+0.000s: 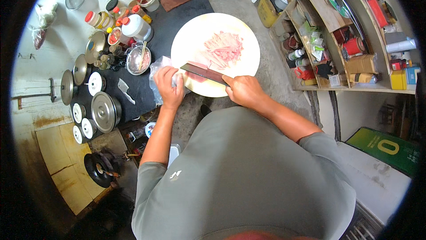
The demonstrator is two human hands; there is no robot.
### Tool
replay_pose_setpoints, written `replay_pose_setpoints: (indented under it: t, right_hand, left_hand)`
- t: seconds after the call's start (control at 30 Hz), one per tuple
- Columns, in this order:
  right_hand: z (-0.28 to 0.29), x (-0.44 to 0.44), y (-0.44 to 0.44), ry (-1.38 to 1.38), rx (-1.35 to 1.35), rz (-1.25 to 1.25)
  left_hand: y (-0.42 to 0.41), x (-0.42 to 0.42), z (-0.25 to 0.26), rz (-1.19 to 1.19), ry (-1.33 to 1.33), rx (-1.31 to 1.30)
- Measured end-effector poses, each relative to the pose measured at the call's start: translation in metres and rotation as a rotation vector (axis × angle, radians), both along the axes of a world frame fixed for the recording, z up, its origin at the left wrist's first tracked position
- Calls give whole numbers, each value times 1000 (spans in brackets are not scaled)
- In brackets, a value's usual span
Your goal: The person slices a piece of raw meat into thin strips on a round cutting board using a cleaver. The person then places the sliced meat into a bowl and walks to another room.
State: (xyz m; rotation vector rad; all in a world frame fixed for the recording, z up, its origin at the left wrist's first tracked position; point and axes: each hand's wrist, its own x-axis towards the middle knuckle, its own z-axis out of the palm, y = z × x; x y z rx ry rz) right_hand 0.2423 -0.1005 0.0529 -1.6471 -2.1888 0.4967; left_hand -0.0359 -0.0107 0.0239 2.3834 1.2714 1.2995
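My right hand (pixel 246 90) grips the handle of a dark-bladed cleaver (pixel 203 73), held slantwise over the near part of a round white cutting board (pixel 186 37). Thin strips of raw pink meat (pixel 224 48) lie heaped in the middle of the board. A redder piece of meat shows partly below the blade. My left hand (pixel 169 86), fingers bent, is at the board's left edge by the cleaver's tip. Crumpled clear plastic bag (pixel 156 81) film lies against that hand; whether the fingers grasp it is unclear.
On the dark counter (pixel 139 98) to the left are a metal bowl (pixel 138 60) with chopsticks, a white-handled knife (pixel 124 90), lidded pots (pixel 105 111) and seasoning jars (pixel 136 27). A loaded wooden shelf (pixel 332 88) stands at right. Lower left is a black wok (pixel 96 170).
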Motion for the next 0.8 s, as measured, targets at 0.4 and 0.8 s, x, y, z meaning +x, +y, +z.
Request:
replay_pose_setpoints:
  t: [0.4,0.8]
  right_hand:
    - [-2,-7,-11,-54,-72,3]
    - [14,2,-18,138,-192,-121]
  left_hand:
    - [49,24,45,-373,675,-508]
    - [37,17,4,127,-210,-248]
